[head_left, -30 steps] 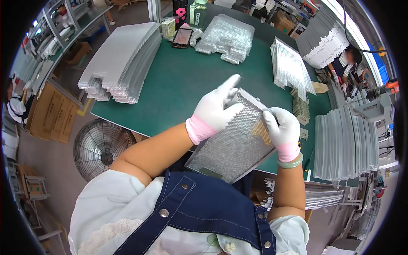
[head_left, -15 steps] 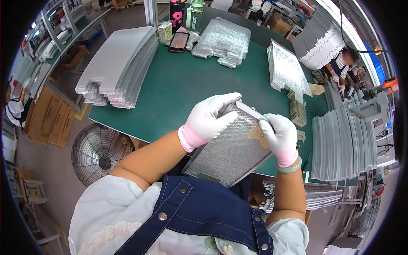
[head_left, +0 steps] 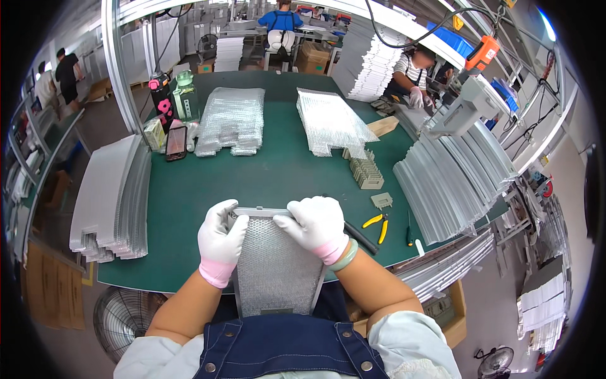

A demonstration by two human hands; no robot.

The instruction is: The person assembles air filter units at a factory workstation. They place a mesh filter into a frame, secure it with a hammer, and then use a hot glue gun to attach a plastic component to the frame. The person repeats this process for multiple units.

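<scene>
Green matting covers the desk [head_left: 265, 183] in front of me, with stacks of grey metal strips [head_left: 107, 202] to my left and bundles of bubble-wrapped pieces [head_left: 232, 120] further back. A moment ago I had the mesh filter panel [head_left: 274, 271] turned slantwise, my left hand's finger stretched over its corner; now it stands squared up before me, top edge level, lower end down near my apron. That tells me the frame is seated and I am pressing along its top rail. My left hand [head_left: 221, 243] is curled shut on the upper left corner; my right hand [head_left: 315, 227] is closed over the upper right corner, thumb beneath.
</scene>
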